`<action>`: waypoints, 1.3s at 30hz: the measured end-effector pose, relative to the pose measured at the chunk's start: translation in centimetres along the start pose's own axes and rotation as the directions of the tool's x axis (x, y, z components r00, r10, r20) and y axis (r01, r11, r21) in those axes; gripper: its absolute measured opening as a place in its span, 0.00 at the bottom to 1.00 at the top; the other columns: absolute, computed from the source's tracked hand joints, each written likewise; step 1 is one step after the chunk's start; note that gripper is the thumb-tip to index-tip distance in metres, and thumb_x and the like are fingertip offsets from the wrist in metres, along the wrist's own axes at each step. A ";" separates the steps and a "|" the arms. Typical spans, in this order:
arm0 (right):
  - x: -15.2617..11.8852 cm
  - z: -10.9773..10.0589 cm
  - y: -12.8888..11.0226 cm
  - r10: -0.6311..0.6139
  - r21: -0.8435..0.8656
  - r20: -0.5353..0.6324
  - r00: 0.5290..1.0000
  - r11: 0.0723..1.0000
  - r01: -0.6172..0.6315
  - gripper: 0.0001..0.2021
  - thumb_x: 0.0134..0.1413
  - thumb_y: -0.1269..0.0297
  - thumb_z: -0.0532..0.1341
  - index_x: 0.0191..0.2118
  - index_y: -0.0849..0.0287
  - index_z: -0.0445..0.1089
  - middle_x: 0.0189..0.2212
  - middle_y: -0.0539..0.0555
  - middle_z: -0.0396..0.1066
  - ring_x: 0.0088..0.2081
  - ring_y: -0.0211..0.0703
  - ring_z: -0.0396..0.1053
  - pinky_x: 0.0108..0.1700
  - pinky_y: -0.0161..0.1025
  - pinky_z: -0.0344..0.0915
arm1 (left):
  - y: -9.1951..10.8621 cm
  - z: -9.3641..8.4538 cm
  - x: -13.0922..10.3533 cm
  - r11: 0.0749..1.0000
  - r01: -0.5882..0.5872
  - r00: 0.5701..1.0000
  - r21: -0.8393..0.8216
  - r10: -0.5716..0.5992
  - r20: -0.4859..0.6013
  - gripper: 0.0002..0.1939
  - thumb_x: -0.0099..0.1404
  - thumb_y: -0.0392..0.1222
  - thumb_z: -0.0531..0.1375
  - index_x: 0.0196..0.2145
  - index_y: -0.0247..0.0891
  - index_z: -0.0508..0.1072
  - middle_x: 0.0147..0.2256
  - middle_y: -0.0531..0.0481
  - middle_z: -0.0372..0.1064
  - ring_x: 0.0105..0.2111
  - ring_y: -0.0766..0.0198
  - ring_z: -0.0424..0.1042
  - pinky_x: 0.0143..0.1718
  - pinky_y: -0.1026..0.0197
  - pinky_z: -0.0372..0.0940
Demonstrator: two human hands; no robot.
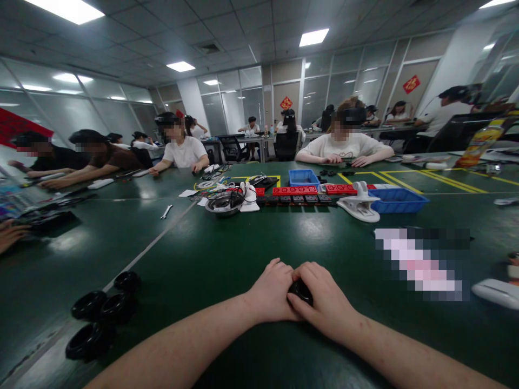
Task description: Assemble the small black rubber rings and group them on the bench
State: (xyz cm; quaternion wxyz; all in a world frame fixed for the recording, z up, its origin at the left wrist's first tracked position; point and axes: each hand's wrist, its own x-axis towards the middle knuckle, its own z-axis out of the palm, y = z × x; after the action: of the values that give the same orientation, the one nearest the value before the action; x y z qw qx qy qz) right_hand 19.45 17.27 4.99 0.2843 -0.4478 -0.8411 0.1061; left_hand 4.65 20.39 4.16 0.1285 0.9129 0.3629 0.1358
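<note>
A glossy black rounded part [300,292] sits between my two hands, close above or on the green table. My right hand [324,297] curls round it, with the thumb at its near side and the fingers over its far side. From the left, my left hand [271,292] is closed against the same part; most of its fingers are hidden. Much of the part is covered by both hands, so its full shape does not show. Several shiny black ring-shaped parts [88,306] stand grouped at the lower left, apart from my hands.
Across the table [194,275] lie red power sockets [295,190], two blue trays [399,201], a white clamp [360,204] and a dark bowl [229,202] with cables. A wrench [166,212] lies left. A blurred-out item [421,262] is right. Several people sit around.
</note>
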 end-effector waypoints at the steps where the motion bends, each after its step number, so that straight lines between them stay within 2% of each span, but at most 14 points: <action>1: 0.0 0.0 0.0 -0.023 0.012 -0.006 1.000 1.000 0.023 0.04 0.44 0.69 0.57 0.30 0.59 0.61 0.29 0.53 0.62 0.33 0.44 0.59 0.37 0.44 0.59 | -0.2 0.0 0.1 1.000 -0.023 1.000 -0.011 0.023 0.007 0.21 0.44 0.52 0.63 0.34 0.38 0.64 0.32 0.51 0.64 0.37 0.58 0.64 0.53 0.50 0.51; 4: -0.2 -0.3 0.0 -0.107 0.070 -0.032 0.994 0.992 0.109 0.06 0.44 0.71 0.56 0.32 0.59 0.62 0.30 0.54 0.64 0.34 0.44 0.60 0.38 0.45 0.59 | -0.9 -0.2 0.2 0.994 -0.092 0.994 -0.052 0.094 0.055 0.19 0.44 0.49 0.63 0.32 0.38 0.65 0.33 0.52 0.64 0.36 0.60 0.64 0.51 0.52 0.53; 8: -0.4 -0.6 -0.3 -0.250 0.148 -0.055 0.967 0.955 0.255 0.10 0.41 0.75 0.52 0.32 0.58 0.63 0.32 0.53 0.66 0.37 0.44 0.62 0.45 0.48 0.58 | -1.7 -0.7 0.4 0.989 -0.120 0.983 -0.083 0.130 0.129 0.16 0.44 0.47 0.64 0.31 0.39 0.66 0.35 0.53 0.63 0.40 0.60 0.63 0.56 0.47 0.44; 12: -0.7 -0.8 -0.5 -0.359 0.181 -0.016 0.933 0.917 0.356 0.11 0.39 0.78 0.50 0.28 0.57 0.63 0.33 0.49 0.68 0.42 0.40 0.64 0.57 0.51 0.44 | -2.0 -1.0 0.4 0.986 -0.123 0.976 -0.114 0.141 0.165 0.17 0.44 0.46 0.65 0.32 0.41 0.69 0.37 0.53 0.62 0.42 0.59 0.63 0.56 0.44 0.42; 16: -0.8 -1.0 -0.7 -0.386 0.189 0.008 0.922 0.906 0.378 0.12 0.39 0.78 0.49 0.28 0.57 0.64 0.32 0.49 0.70 0.43 0.38 0.65 0.59 0.50 0.39 | -1.9 -1.1 0.4 0.987 -0.130 0.973 -0.100 0.146 0.180 0.17 0.44 0.47 0.65 0.33 0.41 0.69 0.37 0.53 0.62 0.42 0.58 0.62 0.56 0.44 0.42; 21: -0.7 -1.1 -0.8 -0.347 0.152 -0.037 0.937 0.925 0.349 0.17 0.41 0.75 0.52 0.41 0.58 0.63 0.40 0.53 0.68 0.47 0.43 0.62 0.58 0.53 0.42 | -1.9 -0.9 0.2 0.988 -0.135 0.977 -0.080 0.146 0.154 0.26 0.46 0.50 0.63 0.43 0.39 0.65 0.40 0.49 0.62 0.44 0.57 0.61 0.56 0.44 0.42; 26: -0.4 -0.8 -0.3 -0.209 0.065 -0.012 0.978 0.976 0.209 0.16 0.45 0.65 0.57 0.43 0.58 0.61 0.42 0.55 0.65 0.45 0.46 0.61 0.56 0.55 0.45 | -1.5 -0.6 0.0 0.994 -0.108 0.989 -0.016 0.109 0.099 0.34 0.45 0.52 0.64 0.48 0.36 0.61 0.44 0.45 0.62 0.46 0.55 0.60 0.57 0.46 0.41; 30: -0.2 -0.5 0.0 -0.140 0.031 -0.032 0.990 0.990 0.141 0.15 0.45 0.62 0.59 0.41 0.59 0.61 0.40 0.57 0.64 0.44 0.48 0.61 0.53 0.56 0.50 | -0.7 -0.8 0.0 0.997 -0.078 0.993 0.002 0.077 0.087 0.31 0.45 0.53 0.63 0.44 0.37 0.62 0.40 0.47 0.64 0.42 0.56 0.62 0.56 0.44 0.42; 34: 0.0 -0.2 0.0 -0.035 -0.002 -0.051 0.998 0.999 0.035 0.11 0.43 0.63 0.60 0.34 0.60 0.61 0.34 0.56 0.63 0.38 0.47 0.60 0.42 0.49 0.59 | -0.5 -0.9 0.0 0.999 -0.047 0.997 0.004 0.046 0.054 0.26 0.45 0.55 0.62 0.38 0.38 0.64 0.35 0.50 0.64 0.39 0.57 0.64 0.56 0.45 0.43; 39: 0.0 -0.2 -0.1 0.025 -0.039 -0.025 0.999 0.999 -0.026 0.10 0.42 0.63 0.61 0.32 0.59 0.60 0.31 0.53 0.62 0.34 0.45 0.59 0.38 0.45 0.59 | -0.7 -0.8 0.1 1.000 -0.031 0.999 0.006 0.030 0.038 0.23 0.45 0.54 0.63 0.34 0.38 0.64 0.33 0.51 0.64 0.38 0.59 0.64 0.56 0.46 0.44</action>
State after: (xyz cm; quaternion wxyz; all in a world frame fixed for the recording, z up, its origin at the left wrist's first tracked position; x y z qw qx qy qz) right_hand 19.48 17.22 5.15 0.2845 -0.4652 -0.8337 0.0874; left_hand 4.05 21.05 4.68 0.1304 0.9211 0.3469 0.1193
